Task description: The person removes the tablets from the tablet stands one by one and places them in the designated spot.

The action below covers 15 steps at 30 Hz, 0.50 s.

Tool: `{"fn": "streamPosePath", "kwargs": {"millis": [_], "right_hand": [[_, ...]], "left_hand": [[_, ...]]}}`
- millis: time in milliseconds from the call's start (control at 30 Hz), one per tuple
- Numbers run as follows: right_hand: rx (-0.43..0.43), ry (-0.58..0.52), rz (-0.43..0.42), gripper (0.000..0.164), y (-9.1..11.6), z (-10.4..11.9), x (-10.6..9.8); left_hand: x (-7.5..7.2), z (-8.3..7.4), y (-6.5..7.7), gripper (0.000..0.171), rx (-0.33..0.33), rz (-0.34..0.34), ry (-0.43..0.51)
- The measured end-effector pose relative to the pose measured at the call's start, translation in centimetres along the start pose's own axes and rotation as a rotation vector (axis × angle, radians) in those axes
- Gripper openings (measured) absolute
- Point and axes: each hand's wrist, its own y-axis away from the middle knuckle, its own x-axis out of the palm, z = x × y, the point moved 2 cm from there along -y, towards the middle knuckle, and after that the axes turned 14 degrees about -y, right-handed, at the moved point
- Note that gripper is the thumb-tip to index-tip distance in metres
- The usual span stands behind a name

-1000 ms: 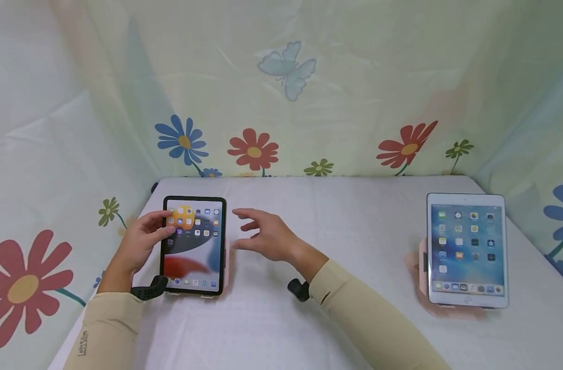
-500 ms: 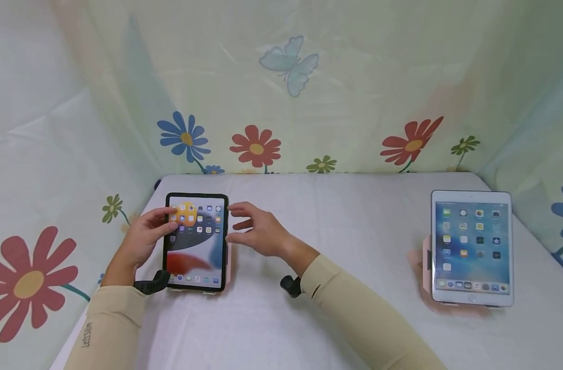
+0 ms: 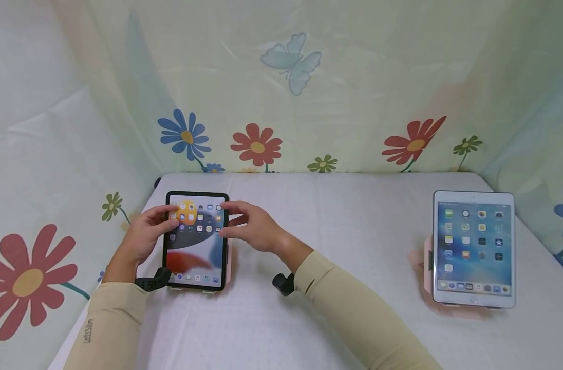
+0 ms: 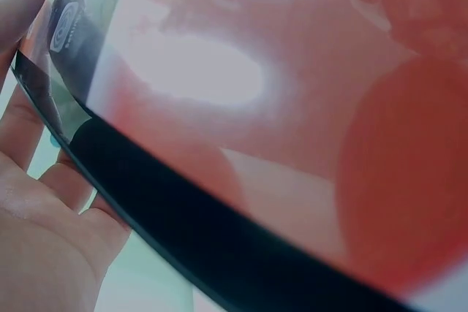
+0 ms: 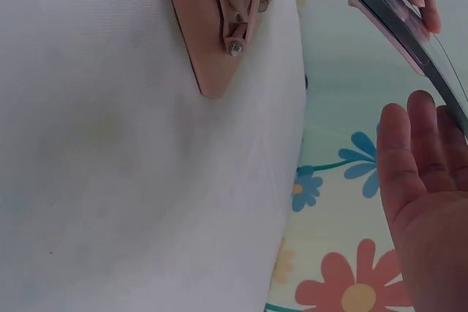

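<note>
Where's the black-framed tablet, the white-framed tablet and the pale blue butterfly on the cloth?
Black-framed rectangular tablet (image 3: 195, 242), head view: middle of its screen.
White-framed rectangular tablet (image 3: 474, 248), head view: middle of its screen.
Pale blue printed butterfly (image 3: 293, 65), head view: where its wings meet.

The head camera looks forward and down; both wrist cameras, much nearer, share the black-framed tablet (image 3: 194, 254).

Dark lettering (image 3: 88, 330) on the beige arm sleeve (image 3: 115, 318), lower left of the head view, read “LetsSlim”.
</note>
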Motion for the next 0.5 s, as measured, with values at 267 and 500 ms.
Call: {"fn": "streamPosePath", "kwargs": {"millis": [267,500], "right_hand": [[0.015,-0.074,0.009,0.06,-0.24,-0.09,-0.1],[0.013,-0.09,0.007,0.061,-0.28,0.03,-0.15]], "left_hand": [[0.01,-0.04,0.05,0.051,-0.029,0.003,-0.006],[-0.08,-0.05,-0.24,0.049,-0.011,0.002,0.0]]}}
